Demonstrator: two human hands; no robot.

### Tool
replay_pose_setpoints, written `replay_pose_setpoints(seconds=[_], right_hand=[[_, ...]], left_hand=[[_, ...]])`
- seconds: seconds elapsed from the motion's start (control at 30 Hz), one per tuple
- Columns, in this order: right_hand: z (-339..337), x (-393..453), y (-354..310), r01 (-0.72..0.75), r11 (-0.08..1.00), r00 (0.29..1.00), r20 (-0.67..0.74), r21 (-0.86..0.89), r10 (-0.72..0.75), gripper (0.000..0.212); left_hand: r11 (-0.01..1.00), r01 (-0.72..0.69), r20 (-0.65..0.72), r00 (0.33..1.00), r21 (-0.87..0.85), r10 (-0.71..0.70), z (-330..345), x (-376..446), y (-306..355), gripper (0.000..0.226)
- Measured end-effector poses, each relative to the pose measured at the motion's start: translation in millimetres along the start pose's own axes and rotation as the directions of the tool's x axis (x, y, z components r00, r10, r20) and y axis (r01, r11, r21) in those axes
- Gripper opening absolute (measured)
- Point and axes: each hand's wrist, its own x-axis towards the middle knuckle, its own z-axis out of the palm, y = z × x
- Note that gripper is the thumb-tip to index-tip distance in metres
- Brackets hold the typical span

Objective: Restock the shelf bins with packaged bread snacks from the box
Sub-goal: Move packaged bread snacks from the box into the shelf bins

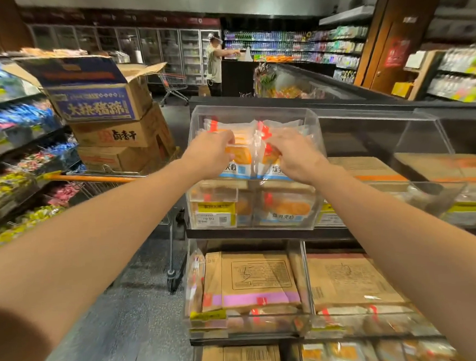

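Note:
A clear acrylic bin point(251, 110) stands on the top shelf in front of me, filled with clear-wrapped bread snack packs with orange, blue and white print. My left hand point(212, 151) grips one bread snack pack point(237, 161) at the bin's left side. My right hand point(293, 152) holds a second bread snack pack point(272, 169) at the bin's right side. Both packs stand upright at the bin's front. An open blue and brown cardboard box point(94, 91) tops a stack in a cart to the left.
Lower bins point(249, 320) hold brown kraft packs. A neighbouring clear bin point(380, 134) sits to the right. The cart with an orange handle point(93, 178) stands at left beside candy shelves point(18, 164). A person stands by drink shelves far back.

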Motion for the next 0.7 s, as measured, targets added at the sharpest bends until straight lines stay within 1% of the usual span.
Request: replay_pose_setpoints(seconds=[0.03, 0.1, 0.17, 0.23, 0.3, 0.37, 0.43, 0.47, 0.53, 0.6, 0.63, 0.7], right_hand=[[3, -1, 2, -0.001, 1.0, 1.0, -0.017, 0.01, 0.001, 0.034], [4, -6, 5, 0.018, 1.0, 0.999, -0.04, 0.006, -0.018, 0.033], [3, -9, 4, 0.034, 0.999, 0.998, -0.058, -0.013, -0.035, 0.034], [1, -13, 0, -0.008, 1.0, 0.998, -0.062, -0.017, 0.007, 0.035], [1, -18, -3, -0.046, 0.999, 0.994, -0.095, 0.023, 0.048, 0.038], [1, -25, -5, -0.079, 0.995, 0.987, -0.138, 0.057, 0.086, 0.046], [3, -32, -6, -0.075, 0.994, 0.988, -0.126, 0.075, 0.084, 0.045], [4, -35, -7, -0.071, 0.994, 0.991, -0.107, 0.083, 0.08, 0.044], [3, -41, -10, -0.074, 0.993, 0.992, -0.092, 0.095, 0.083, 0.044], [0, -48, -12, -0.083, 0.991, 0.99, -0.109, 0.108, 0.095, 0.046], [-2, -52, -14, -0.087, 0.989, 0.987, -0.126, 0.12, 0.102, 0.046], [-7, -62, -22, -0.071, 0.988, 0.979, -0.179, 0.138, 0.095, 0.044]], left_hand=[[1.0, 0.016, 0.004, 1.0, -0.026, -0.016, 0, 1, 0, 0.029], [0.999, 0.025, 0.012, 1.0, -0.024, -0.025, 1, 2, 2, 0.029], [1.0, 0.01, 0.023, 1.0, 0.025, -0.011, 5, 2, 1, 0.031], [0.996, -0.002, 0.017, 1.0, 0.088, 0.0, 8, 0, -1, 0.034], [0.99, -0.013, -0.021, 1.0, 0.138, 0.016, 8, -4, -1, 0.035], [0.982, -0.006, -0.094, 0.995, 0.186, 0.024, 6, -8, 3, 0.037], [0.975, 0.005, -0.18, 0.983, 0.223, 0.036, 5, -13, 9, 0.035], [0.975, -0.001, -0.197, 0.979, 0.223, 0.046, 5, -16, 11, 0.032], [0.979, -0.014, -0.16, 0.986, 0.204, 0.047, 6, -23, 14, 0.028], [0.979, 0.004, -0.095, 0.995, 0.205, 0.016, 8, -31, 15, 0.03], [0.977, 0.019, -0.095, 0.995, 0.212, 0.001, 8, -37, 16, 0.032], [0.972, 0.054, -0.148, 0.989, 0.229, -0.02, 5, -51, 20, 0.038]])
